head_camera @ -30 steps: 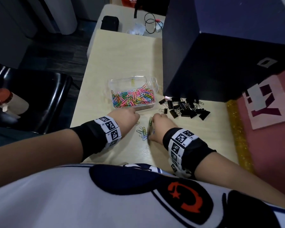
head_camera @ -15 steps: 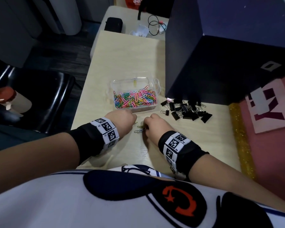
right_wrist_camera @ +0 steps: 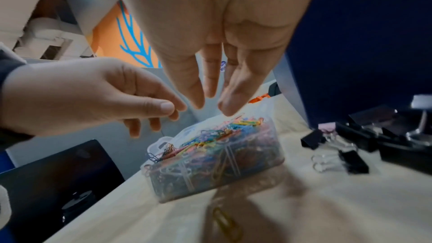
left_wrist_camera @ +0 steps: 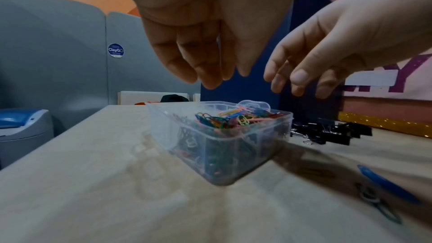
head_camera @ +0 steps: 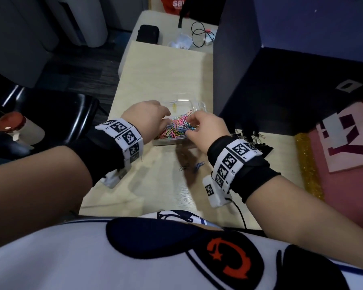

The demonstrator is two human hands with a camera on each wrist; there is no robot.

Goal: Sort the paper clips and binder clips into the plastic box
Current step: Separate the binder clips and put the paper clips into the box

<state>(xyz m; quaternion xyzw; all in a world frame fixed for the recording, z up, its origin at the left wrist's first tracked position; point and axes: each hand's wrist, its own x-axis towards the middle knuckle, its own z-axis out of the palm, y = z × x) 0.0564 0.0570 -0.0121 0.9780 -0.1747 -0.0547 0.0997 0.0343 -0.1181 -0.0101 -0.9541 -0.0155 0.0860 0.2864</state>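
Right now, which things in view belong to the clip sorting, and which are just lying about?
Job: plastic box, paper clips inside, loose paper clips, binder clips.
Lying about: black pouch, cable, jar.

My right hand [right_wrist_camera: 210, 43] hangs over the clear plastic box [right_wrist_camera: 210, 163], fingers [right_wrist_camera: 191, 90] straight and pointing down, holding nothing. My left hand [right_wrist_camera: 81, 95] comes in from the left, fingers loosely bent above the box's near end. The box sits on the pale wooden table [right_wrist_camera: 327, 210], heaped with coloured paper clips [right_wrist_camera: 217, 136]. One gold paper clip [right_wrist_camera: 225, 223] lies in front of it. Black binder clips [right_wrist_camera: 355, 158] sit to the right.
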